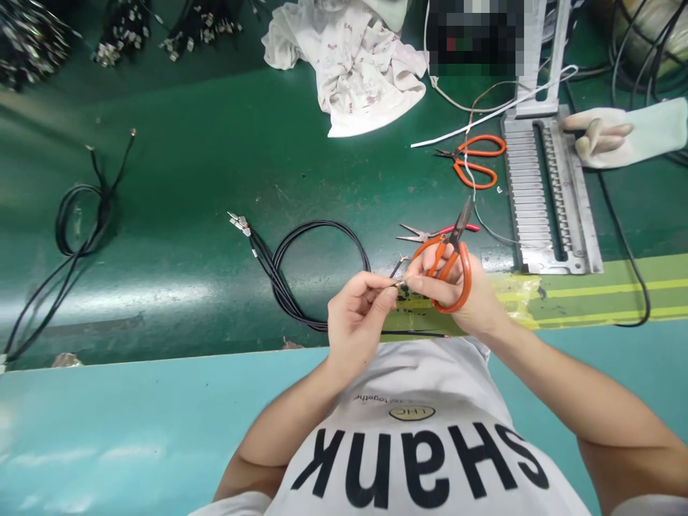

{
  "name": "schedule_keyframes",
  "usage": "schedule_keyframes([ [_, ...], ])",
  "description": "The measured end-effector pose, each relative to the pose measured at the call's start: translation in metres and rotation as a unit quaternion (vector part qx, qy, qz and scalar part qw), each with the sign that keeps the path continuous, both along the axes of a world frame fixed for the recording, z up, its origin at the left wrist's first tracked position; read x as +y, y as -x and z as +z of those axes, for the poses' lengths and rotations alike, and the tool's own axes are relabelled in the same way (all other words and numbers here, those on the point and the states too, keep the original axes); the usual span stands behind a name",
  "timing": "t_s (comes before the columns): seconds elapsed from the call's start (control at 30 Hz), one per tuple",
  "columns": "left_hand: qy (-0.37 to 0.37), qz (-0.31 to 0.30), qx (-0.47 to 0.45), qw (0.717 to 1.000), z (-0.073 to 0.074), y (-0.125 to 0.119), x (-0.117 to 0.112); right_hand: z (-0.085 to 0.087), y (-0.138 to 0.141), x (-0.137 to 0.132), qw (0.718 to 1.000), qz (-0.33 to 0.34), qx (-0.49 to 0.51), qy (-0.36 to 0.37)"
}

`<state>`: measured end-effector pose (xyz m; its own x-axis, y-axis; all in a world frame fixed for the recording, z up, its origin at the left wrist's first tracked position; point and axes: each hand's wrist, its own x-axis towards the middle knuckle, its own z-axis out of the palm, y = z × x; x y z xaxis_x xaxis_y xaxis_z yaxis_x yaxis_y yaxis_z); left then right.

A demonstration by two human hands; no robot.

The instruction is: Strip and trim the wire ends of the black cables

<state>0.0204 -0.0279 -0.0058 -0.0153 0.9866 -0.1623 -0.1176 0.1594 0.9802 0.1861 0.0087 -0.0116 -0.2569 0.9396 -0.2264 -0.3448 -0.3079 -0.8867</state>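
My left hand (355, 315) pinches the end of a black cable between thumb and fingertips, just above the table's near edge. The cable belongs to a coiled black bundle (321, 223) with metal connectors (239, 223) at its far left end. My right hand (476, 297) has orange-handled scissors (465, 281) looped over its fingers, blades pointing up and away. Its thumb and a fingertip meet at the cable tip beside my left fingers; the tip itself is mostly hidden. Another cable end (398, 266) with bare copper strands sticks up behind the fingertips.
Red-handled pliers (418, 235) and a second orange pair of scissors (478, 147) lie beyond my right hand. A slotted metal fixture (580, 215), a white glove (639, 132) and a white cloth (370, 79) lie farther out. Another black cable coil (61, 222) rests at left.
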Motion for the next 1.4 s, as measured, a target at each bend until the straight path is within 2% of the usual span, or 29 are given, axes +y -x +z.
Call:
schedule_keyframes([
  [0.2, 0.032, -0.037, -0.026, 0.998, 0.001, 0.005, 0.002, 0.008, -0.002, 0.010, 1.000, 0.027, -0.016, -0.004],
  [0.5, 0.039, -0.064, -0.008, 0.997, 0.004, 0.006, 0.003, 0.006, -0.001, 0.011, 0.999, 0.034, 0.007, -0.017],
  [0.6, 0.044, -0.071, -0.018, 0.996, 0.003, 0.006, 0.006, 0.007, -0.004, 0.011, 0.998, 0.027, -0.030, -0.042],
  [0.67, 0.051, -0.067, -0.035, 0.996, 0.004, 0.006, 0.007, 0.009, -0.011, 0.008, 0.992, 0.035, -0.092, -0.074],
  [0.77, 0.063, -0.048, -0.061, 0.995, 0.007, 0.007, 0.010, 0.015, -0.026, 0.002, 0.954, 0.115, -0.254, -0.106],
  [0.87, 0.071, -0.045, -0.073, 0.994, 0.009, 0.009, 0.012, 0.022, -0.037, -0.004, 0.882, 0.240, -0.393, -0.101],
  [0.93, 0.075, -0.052, -0.071, 0.993, 0.009, 0.010, 0.012, 0.025, -0.039, -0.005, 0.846, 0.299, -0.430, -0.101],
  [1.0, 0.082, -0.058, -0.064, 0.993, 0.008, 0.010, 0.013, 0.027, -0.038, -0.004, 0.833, 0.333, -0.429, -0.104],
  [1.17, 0.099, -0.060, -0.064, 0.991, 0.006, 0.008, 0.012, 0.022, -0.034, 0.006, 0.853, 0.372, -0.358, -0.079],
  [1.4, 0.105, -0.061, -0.063, 0.991, 0.007, 0.007, 0.011, 0.019, -0.034, 0.017, 0.890, 0.415, -0.191, -0.005],
])
